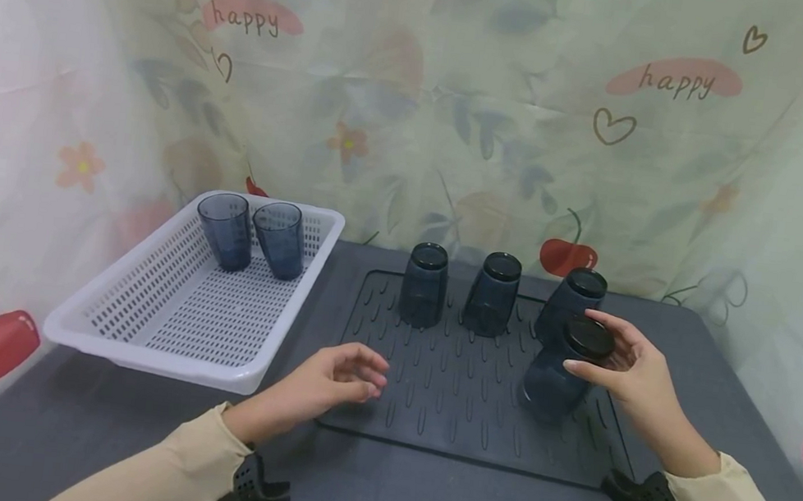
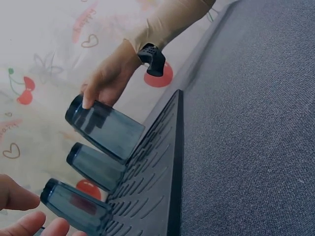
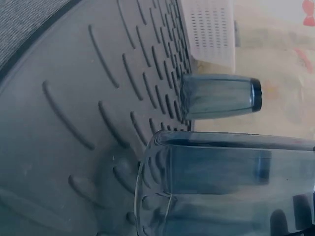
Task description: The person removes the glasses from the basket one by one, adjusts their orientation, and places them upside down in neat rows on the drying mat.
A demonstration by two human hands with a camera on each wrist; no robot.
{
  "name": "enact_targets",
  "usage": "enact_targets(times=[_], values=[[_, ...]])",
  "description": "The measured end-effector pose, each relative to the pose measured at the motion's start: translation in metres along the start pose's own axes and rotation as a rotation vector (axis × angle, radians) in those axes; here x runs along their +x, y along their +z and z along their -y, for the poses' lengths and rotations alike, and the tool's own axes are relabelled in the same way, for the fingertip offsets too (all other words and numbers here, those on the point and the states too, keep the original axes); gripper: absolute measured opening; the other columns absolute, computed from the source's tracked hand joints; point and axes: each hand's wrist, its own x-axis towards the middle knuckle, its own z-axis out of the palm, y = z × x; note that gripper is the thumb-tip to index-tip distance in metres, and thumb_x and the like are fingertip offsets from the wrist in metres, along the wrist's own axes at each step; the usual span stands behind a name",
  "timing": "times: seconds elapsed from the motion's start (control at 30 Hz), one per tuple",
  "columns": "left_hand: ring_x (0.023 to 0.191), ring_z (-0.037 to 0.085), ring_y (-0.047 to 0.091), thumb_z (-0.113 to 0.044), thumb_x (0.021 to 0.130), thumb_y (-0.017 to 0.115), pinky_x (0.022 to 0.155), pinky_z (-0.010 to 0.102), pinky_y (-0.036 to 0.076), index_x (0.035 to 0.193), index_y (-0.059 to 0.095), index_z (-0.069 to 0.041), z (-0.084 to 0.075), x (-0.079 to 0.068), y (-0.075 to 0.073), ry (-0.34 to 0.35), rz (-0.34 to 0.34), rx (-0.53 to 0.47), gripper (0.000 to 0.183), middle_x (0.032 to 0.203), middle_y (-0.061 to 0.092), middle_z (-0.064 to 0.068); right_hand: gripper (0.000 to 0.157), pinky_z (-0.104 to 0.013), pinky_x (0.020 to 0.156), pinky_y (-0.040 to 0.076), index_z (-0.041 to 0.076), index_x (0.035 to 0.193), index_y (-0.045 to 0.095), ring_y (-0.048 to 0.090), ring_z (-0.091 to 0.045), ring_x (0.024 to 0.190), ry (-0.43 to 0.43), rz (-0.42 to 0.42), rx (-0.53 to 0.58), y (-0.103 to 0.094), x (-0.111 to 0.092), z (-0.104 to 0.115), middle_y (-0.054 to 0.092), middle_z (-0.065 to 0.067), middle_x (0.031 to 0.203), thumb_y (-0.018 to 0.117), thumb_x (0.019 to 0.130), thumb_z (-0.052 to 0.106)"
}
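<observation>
My right hand (image 1: pixel 643 377) grips a dark blue drinking glass (image 1: pixel 553 388) near its base, thumb on one side and fingers on the other. The glass is upside down, over the right part of a dark ribbed drying mat (image 1: pixel 421 406). In the right wrist view its rim (image 3: pixel 140 191) is right at the mat's ridges. Three more upturned glasses line the back of the mat: one at left (image 1: pixel 424 286), one in the middle (image 1: pixel 492 296), and one at right (image 1: pixel 558 310) partly hidden by the held glass. My left hand (image 1: pixel 335 379) hovers at the mat's left edge, fingers loosely bent, holding nothing.
A white plastic basket (image 1: pixel 253 378) stands left of the mat. Inside, at its far end, are two upright blue glasses, one on the left (image 1: pixel 227 232) and another on the right (image 1: pixel 279 241). A patterned curtain (image 1: pixel 402 118) hangs behind the grey-covered table (image 1: pixel 418 500).
</observation>
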Motion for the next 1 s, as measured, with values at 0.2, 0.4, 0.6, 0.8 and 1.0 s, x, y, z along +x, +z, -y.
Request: enact_targets(times=[0.2, 0.4, 0.6, 0.8, 1.0], values=[[0.109, 0.03, 0.063, -0.008, 0.093, 0.058, 0.091, 0.032, 0.054, 0.128, 0.051, 0.005, 0.0, 0.0, -0.002, 0.008, 0.009, 0.0, 0.038, 0.12, 0.059, 0.026, 0.072, -0.008, 0.081, 0.048, 0.015, 0.143, 0.044, 0.056, 0.009, 0.104, 0.005, 0.018, -0.024, -0.006, -0.003, -0.005, 0.053, 0.022, 0.121, 0.079, 0.08, 0.012], [0.109, 0.029, 0.063, -0.009, 0.093, 0.058, 0.091, 0.031, 0.054, 0.129, 0.051, 0.006, 0.0, 0.0, -0.003, 0.008, 0.005, 0.01, 0.039, 0.12, 0.06, 0.024, 0.072, -0.008, 0.08, 0.049, 0.015, 0.143, 0.045, 0.056, 0.011, 0.103, 0.004, 0.015, -0.039, -0.01, -0.007, -0.01, 0.053, 0.024, 0.12, 0.079, 0.08, 0.011], [0.109, 0.029, 0.063, -0.009, 0.094, 0.058, 0.091, 0.033, 0.054, 0.128, 0.051, 0.006, -0.001, -0.002, -0.003, 0.02, 0.006, 0.013, 0.038, 0.119, 0.061, 0.023, 0.071, -0.009, 0.079, 0.05, 0.018, 0.142, 0.046, 0.057, 0.011, 0.102, 0.009, 0.023, -0.026, -0.012, -0.009, -0.012, 0.053, 0.025, 0.12, 0.079, 0.08, 0.01], [0.109, 0.029, 0.063, -0.009, 0.094, 0.058, 0.091, 0.033, 0.053, 0.128, 0.052, 0.005, -0.001, -0.002, -0.003, 0.016, 0.002, 0.018, 0.037, 0.119, 0.061, 0.023, 0.071, -0.01, 0.079, 0.05, 0.017, 0.142, 0.045, 0.057, 0.012, 0.103, 0.005, 0.033, -0.026, -0.011, -0.01, -0.014, 0.052, 0.024, 0.122, 0.078, 0.08, 0.011], [0.108, 0.028, 0.064, -0.009, 0.093, 0.058, 0.091, 0.033, 0.053, 0.129, 0.051, 0.006, 0.0, -0.002, -0.004, 0.015, 0.0, 0.024, 0.039, 0.119, 0.061, 0.023, 0.072, -0.01, 0.081, 0.05, 0.017, 0.143, 0.044, 0.055, 0.013, 0.105, 0.014, 0.041, -0.032, -0.011, -0.012, -0.015, 0.05, 0.022, 0.125, 0.079, 0.081, 0.014]])
